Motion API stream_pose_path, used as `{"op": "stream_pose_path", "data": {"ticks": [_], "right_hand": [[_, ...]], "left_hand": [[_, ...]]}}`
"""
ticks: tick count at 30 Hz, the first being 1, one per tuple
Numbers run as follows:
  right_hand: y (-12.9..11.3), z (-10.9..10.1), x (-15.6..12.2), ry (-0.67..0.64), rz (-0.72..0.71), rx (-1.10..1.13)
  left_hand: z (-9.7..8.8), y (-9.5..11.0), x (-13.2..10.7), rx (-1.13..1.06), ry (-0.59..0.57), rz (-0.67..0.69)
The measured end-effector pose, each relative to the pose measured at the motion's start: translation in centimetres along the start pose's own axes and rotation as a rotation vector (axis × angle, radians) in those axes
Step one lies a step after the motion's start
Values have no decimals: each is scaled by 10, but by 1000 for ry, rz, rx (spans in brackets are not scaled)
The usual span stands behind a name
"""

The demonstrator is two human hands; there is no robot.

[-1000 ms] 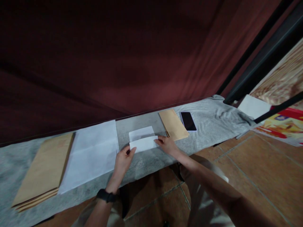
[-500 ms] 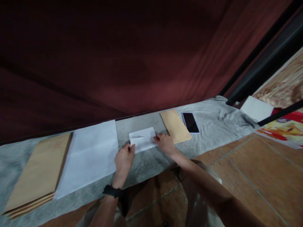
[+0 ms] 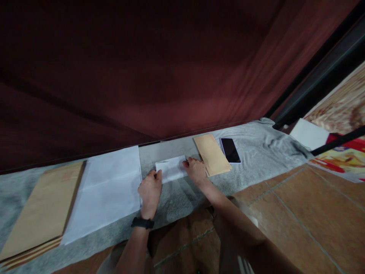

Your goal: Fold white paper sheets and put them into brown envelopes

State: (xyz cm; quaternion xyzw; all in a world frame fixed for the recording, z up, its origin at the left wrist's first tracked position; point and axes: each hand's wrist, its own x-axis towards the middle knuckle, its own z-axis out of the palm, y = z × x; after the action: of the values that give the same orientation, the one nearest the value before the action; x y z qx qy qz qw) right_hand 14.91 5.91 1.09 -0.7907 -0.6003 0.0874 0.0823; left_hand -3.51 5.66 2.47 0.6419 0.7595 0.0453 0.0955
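A folded sheet of white paper (image 3: 172, 169) lies on the grey cloth between my hands. My left hand (image 3: 150, 188), with a dark band on its wrist, pinches the paper's left end. At the opposite end, my right hand (image 3: 195, 170) grips the paper with bent fingers. Left of my left hand lies a stack of large white sheets (image 3: 110, 194). Small brown envelopes (image 3: 213, 154) rest just beyond my right hand, and a phone (image 3: 230, 150) with a dark screen is beside them.
A pile of large brown envelopes (image 3: 45, 205) lies at the far left of the grey cloth (image 3: 262, 152). Dark red fabric (image 3: 171, 76) hangs behind. Black bars (image 3: 322, 72) and a colourful printed box (image 3: 345, 158) are at the right. Brown floor tiles (image 3: 319, 201) lie in front.
The front part of the folded paper has moved away from me, and the paper now looks narrower. My fingers have shifted slightly along with it, still on both ends.
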Motion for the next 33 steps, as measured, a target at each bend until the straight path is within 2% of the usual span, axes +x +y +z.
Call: {"op": "stream_pose_path", "data": {"ticks": [10, 14, 20, 23, 28, 33], "right_hand": [[-7, 5, -1, 162, -26, -46], [-13, 4, -6, 242, -104, -18], [-25, 15, -21, 172, -447, 215], [-27, 28, -29, 121, -556, 223], [-25, 42, -36, 99, -557, 155], [-25, 40, -40, 95, -532, 118]], "left_hand": [[7, 5, 4, -6, 63, -49], [10, 5, 5, 1, 82, -44], [13, 4, 6, 0, 85, -5], [12, 5, 6, 10, 74, -3], [9, 8, 4, 24, 55, -9], [8, 10, 3, 45, 59, 1]]}}
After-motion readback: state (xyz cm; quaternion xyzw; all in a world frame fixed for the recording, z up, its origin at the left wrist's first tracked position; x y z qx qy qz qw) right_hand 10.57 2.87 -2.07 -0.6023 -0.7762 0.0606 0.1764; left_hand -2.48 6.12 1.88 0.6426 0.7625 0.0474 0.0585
